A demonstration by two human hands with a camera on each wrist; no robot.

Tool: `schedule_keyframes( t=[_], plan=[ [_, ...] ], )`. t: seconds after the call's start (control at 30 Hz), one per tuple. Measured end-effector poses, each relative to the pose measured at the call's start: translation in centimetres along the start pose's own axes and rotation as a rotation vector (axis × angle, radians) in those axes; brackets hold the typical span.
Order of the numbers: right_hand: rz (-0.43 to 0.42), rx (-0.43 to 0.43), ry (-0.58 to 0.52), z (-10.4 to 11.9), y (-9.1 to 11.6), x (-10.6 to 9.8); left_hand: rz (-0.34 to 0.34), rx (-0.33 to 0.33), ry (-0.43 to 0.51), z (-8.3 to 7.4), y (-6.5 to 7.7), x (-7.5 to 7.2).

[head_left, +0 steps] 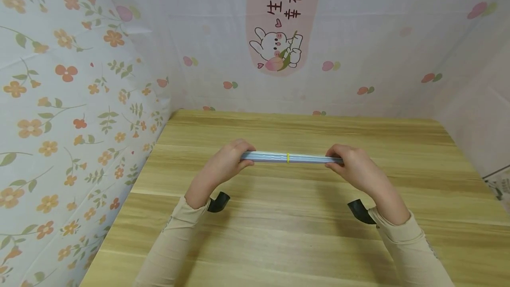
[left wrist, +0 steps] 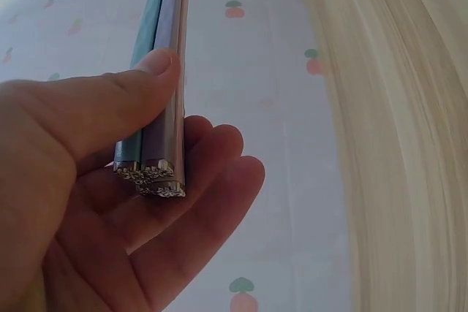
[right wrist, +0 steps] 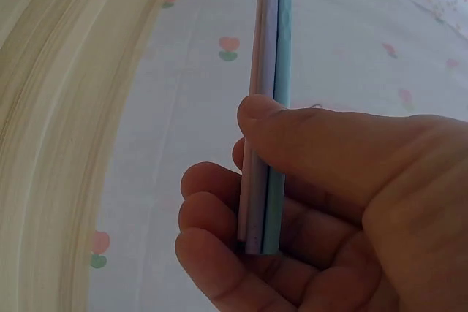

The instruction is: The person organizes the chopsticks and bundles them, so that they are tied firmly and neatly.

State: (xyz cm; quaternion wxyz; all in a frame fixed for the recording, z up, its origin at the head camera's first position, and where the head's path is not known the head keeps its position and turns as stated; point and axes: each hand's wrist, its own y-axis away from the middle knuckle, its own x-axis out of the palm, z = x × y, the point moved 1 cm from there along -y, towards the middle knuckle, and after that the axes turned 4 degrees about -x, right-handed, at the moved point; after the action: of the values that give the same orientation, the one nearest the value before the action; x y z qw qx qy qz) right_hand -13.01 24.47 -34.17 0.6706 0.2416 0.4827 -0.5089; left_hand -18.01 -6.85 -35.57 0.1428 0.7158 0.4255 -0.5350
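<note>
A bundle of pastel chopsticks [head_left: 267, 157] in blue, lilac and pink lies level between both hands, above the wooden table. A yellow band [head_left: 288, 158] circles its middle. My left hand [head_left: 229, 160] pinches one end between thumb and fingers; in the left wrist view, patterned silvery caps [left wrist: 157, 173] show at that end of the chopsticks [left wrist: 162, 133]. The other end is in the grip of my right hand [head_left: 354, 165]. There the thumb presses across the chopsticks [right wrist: 257, 210], whose plain ends stick out below it in the right wrist view.
The wooden table [head_left: 279, 238] stretches under both arms. Behind it hangs a pale curtain [head_left: 215, 39] with a rabbit print, and a flowered curtain [head_left: 71, 114] borders the left side. Dark curved pieces [head_left: 218, 202] stick out at both wrists.
</note>
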Motion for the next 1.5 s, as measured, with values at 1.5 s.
schedule_keyframes(
  t=[1.5],
  plan=[
    [-0.032,-0.035,0.086,-1.4,0.0,2.7,0.021,-0.03,-0.126,1.4,0.5,1.7]
  ],
)
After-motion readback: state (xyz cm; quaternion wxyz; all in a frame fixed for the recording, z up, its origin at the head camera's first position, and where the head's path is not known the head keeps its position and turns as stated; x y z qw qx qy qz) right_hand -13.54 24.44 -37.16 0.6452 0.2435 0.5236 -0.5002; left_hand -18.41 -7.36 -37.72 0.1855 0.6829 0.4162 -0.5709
